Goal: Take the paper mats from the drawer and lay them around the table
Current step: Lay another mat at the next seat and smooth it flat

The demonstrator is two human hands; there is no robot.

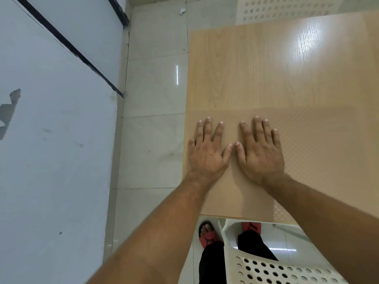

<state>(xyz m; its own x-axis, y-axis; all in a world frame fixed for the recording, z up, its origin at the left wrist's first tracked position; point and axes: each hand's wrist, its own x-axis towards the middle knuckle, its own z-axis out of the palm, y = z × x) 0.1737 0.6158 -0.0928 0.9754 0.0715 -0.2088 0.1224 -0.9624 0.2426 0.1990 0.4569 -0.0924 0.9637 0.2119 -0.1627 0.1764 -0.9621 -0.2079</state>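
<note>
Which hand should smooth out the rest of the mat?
Probably the right hand: it lies flat nearer the long free stretch of the mat, while the left hand sits by the mat's left edge.

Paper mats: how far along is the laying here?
Done: one paper mat lies flat at the table's near edge. In hand: the left hand and right hand press open-palmed on it. Left: the far edge by the white chair shows bare wood, so more mats seem due; the drawer is out of view.
</note>
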